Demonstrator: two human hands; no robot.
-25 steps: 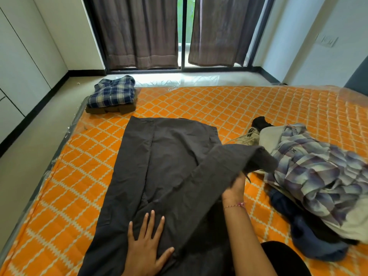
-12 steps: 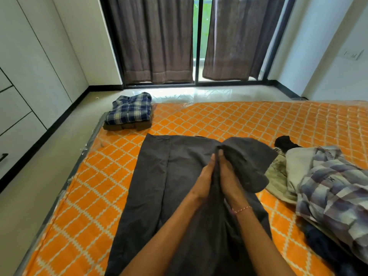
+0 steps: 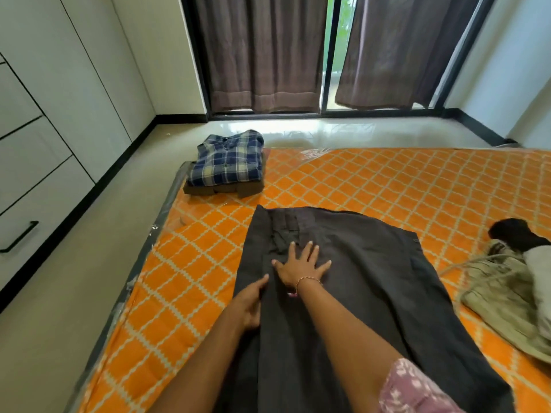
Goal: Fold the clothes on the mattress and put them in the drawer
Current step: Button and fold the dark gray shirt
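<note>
Dark grey trousers [image 3: 372, 278] lie spread lengthwise on the orange quilted mattress [image 3: 387, 186], one leg laid over the other. My right hand [image 3: 301, 265] presses flat on them near the waist, fingers spread. At the trousers' left edge my left hand [image 3: 250, 305] lies along the fabric; its fingers are partly hidden, so its hold is unclear. A folded blue plaid shirt [image 3: 228, 159] sits on a folded brown garment at the mattress's far left corner.
A heap of unfolded clothes [image 3: 512, 281], beige and black, lies at the right. White cabinet drawers with a black handle [image 3: 18, 238] line the left wall across a strip of bare floor. Dark curtains [image 3: 262, 52] hang over a glass door beyond the mattress.
The lifted trouser leg has been laid flat over the other. My hands moved from the bunched fabric: the right now presses flat, the left has drawn back to the left edge.
</note>
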